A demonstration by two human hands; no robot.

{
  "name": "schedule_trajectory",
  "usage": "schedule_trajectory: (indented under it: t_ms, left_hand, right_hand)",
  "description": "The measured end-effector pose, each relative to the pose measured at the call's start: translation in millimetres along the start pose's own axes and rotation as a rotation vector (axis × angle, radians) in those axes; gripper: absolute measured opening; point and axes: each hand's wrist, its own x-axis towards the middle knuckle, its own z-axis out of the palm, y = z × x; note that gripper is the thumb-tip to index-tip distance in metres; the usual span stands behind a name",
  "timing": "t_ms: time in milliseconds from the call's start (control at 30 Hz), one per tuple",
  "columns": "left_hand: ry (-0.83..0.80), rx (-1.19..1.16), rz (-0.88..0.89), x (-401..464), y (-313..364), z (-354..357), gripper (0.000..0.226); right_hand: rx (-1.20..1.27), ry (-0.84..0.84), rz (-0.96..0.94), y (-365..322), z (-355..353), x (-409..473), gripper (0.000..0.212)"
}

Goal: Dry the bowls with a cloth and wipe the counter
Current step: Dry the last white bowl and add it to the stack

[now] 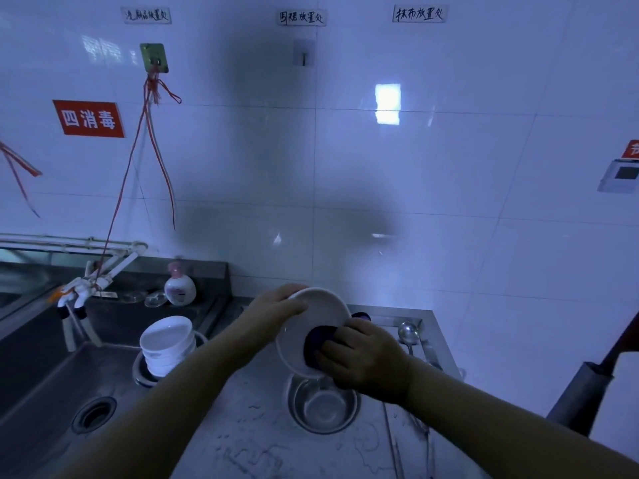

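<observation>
A white bowl is held tilted above the steel counter, its inside facing me. My left hand grips its upper left rim. My right hand presses a dark purple cloth into the bowl's lower right inside, fingers curled round the cloth. Below them a steel bowl stands on the counter. A stack of white bowls sits in a steel basin at the sink's right edge.
The sink with its drain lies at the left, a tap over it. A soap bottle stands behind the sink. A ladle lies at the counter's right. Water drops spot the counter. A grey post leans at far right.
</observation>
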Motion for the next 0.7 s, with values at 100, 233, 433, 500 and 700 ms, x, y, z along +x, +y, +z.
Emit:
schedule_trajectory:
  t_ms: [100, 233, 433, 500, 700]
  left_hand:
    - [0.13, -0.233, -0.014, -1, 2, 2, 0.019]
    - [0.409, -0.334, 0.097, -8, -13, 41, 0.032]
    - [0.448, -0.267, 0.207, -9, -24, 41, 0.025]
    - [0.403, -0.191, 0.222, -7, -24, 31, 0.02]
    - [0.089, 0.069, -0.053, 3, -9, -4, 0.02]
  right_hand:
    - [-0.04, 0.003, 0.029, -1, 3, 11, 0.023]
    - [-0.035, 0.095, 0.346, -10, 7, 34, 0.014]
    - [0.033, 0.065, 0.343, -24, 9, 34, 0.013]
    - [0.02, 0.062, 0.24, -17, 9, 25, 0.01]
    - [0.001, 0.037, -0.037, 9, 7, 5, 0.014]
